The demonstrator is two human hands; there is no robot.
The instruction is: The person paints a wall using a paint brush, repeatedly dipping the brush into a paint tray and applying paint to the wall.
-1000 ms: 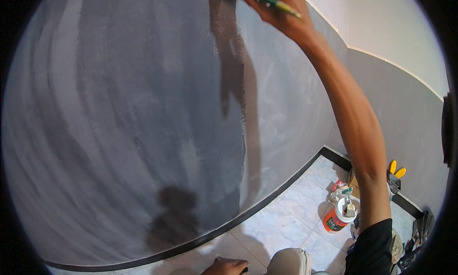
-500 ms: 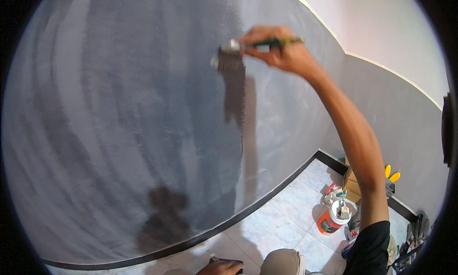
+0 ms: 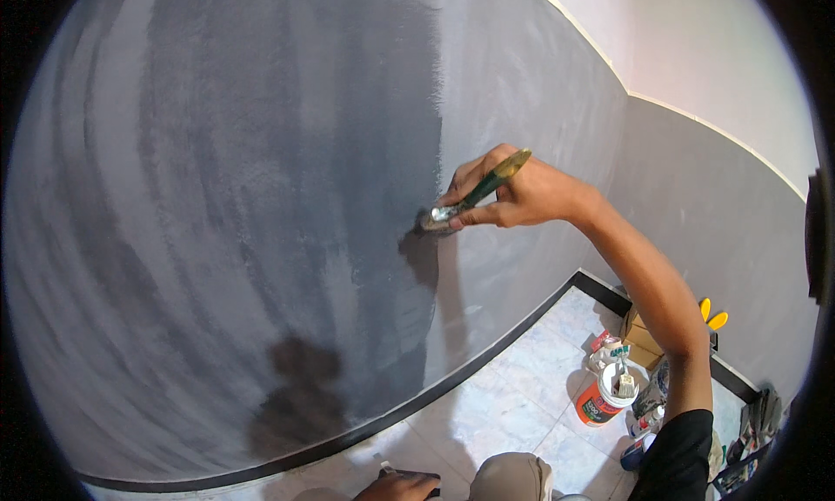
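Observation:
My right hand [image 3: 509,192] is closed round a paintbrush [image 3: 489,184], its green handle tipped with yellow and pointing up and right. The brush's metal band shows below my fingers. Its bristles are at the grey wall [image 3: 287,153], on the border where darker grey meets a lighter grey strip; my hand and their shadow partly hide them. Low in the picture, my left hand [image 3: 396,489] grips a dark, flat-edged thing [image 3: 426,478], mostly cut off by the lower rim, so its kind is unclear.
A black skirting board [image 3: 487,354] runs along the wall's foot to the corner. On the tiled floor [image 3: 496,405] at right stand an orange and white paint bucket [image 3: 600,405] with a brush in it, a cardboard box [image 3: 642,336] and several containers. My knee [image 3: 511,479] is below.
My right hand has moved down the wall with the paintbrush, along the dark paint's edge. The handle has swung from nearly level to slanting upward. My left hand stays low.

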